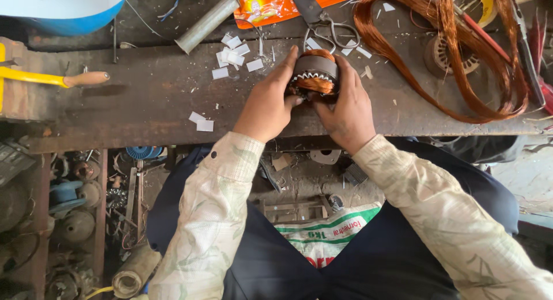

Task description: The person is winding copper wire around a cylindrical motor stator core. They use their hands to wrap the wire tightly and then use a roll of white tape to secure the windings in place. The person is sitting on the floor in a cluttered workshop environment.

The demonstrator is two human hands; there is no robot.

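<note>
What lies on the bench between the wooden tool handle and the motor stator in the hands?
In the head view, small white paper pieces lie between the wooden handle and the stator.

Gripped between both hands, the motor stator (314, 74) shows dull grey steel with glossy copper windings, resting on a rough, rusty bench (144, 98); beyond the grip lie shiny steel scissors (322, 21), left of it matt white paper slips (233, 53).

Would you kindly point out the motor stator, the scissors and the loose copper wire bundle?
motor stator (314, 74), head view, on its grey outer band.
scissors (324, 25), head view, at the pivot above the handles.
copper wire bundle (455, 44), head view, on the middle strands.
</note>
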